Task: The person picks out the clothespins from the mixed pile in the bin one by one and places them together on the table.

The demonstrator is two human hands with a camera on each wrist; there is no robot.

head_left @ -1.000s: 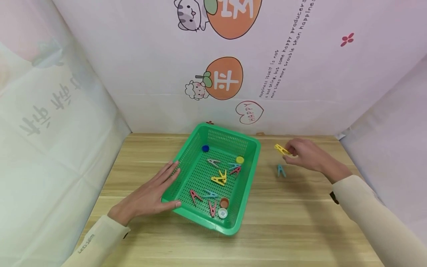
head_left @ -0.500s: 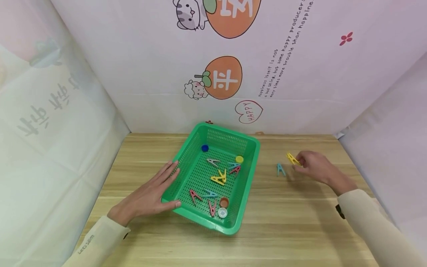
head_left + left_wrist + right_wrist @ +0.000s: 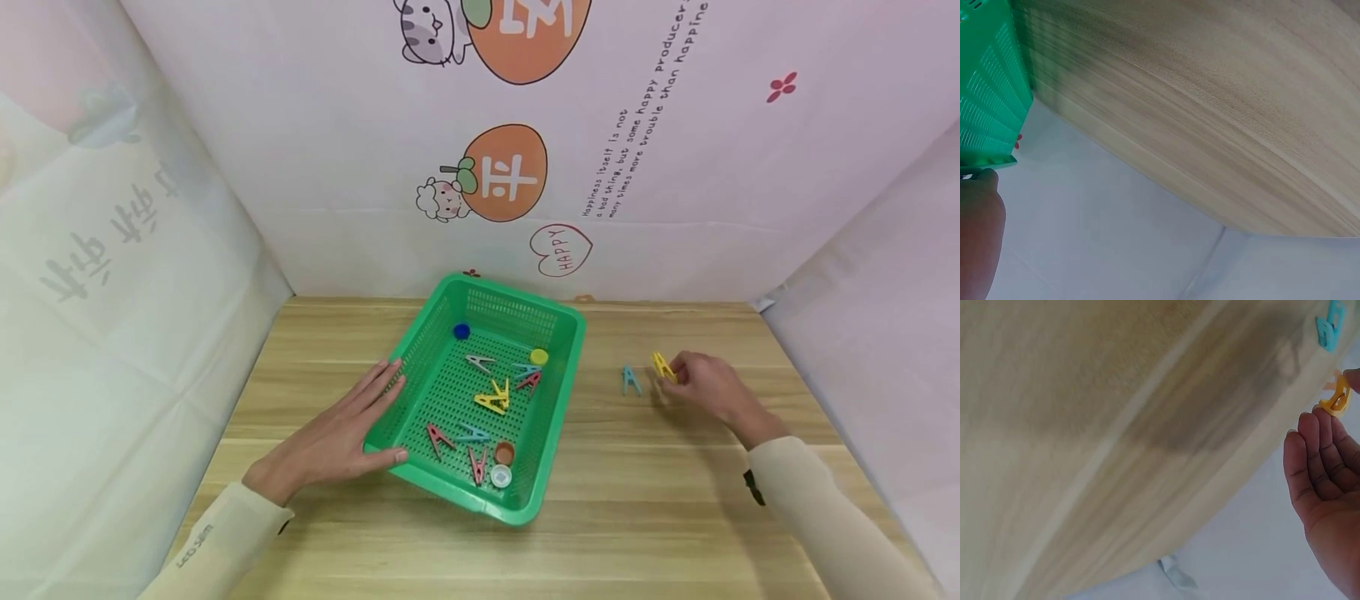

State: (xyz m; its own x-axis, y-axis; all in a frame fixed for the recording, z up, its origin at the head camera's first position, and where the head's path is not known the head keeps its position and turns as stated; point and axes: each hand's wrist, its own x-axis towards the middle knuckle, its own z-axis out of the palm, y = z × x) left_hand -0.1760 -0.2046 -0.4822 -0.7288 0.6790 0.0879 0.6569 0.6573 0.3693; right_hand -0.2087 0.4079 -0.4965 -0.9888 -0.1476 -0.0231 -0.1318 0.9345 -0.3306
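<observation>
Yellow clothespin (image 3: 663, 367): A-shaped, tilted, pinched at fingertips of right hand (image 3: 707, 384), well apart from fingers of left hand (image 3: 340, 441). Green basket (image 3: 559, 417): rectangular, open-topped, walls and floor perforated, upright (turned slightly askew), near-left corner between left thumb and fingers, whole basket left of right fingertips.

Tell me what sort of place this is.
Probably an indoor tabletop booth, though its wider surroundings are out of view. A wood-grain table is closed in on three sides by pale sheeting, printed with cartoons, and bears a green basket of clothespins and round caps.
</observation>
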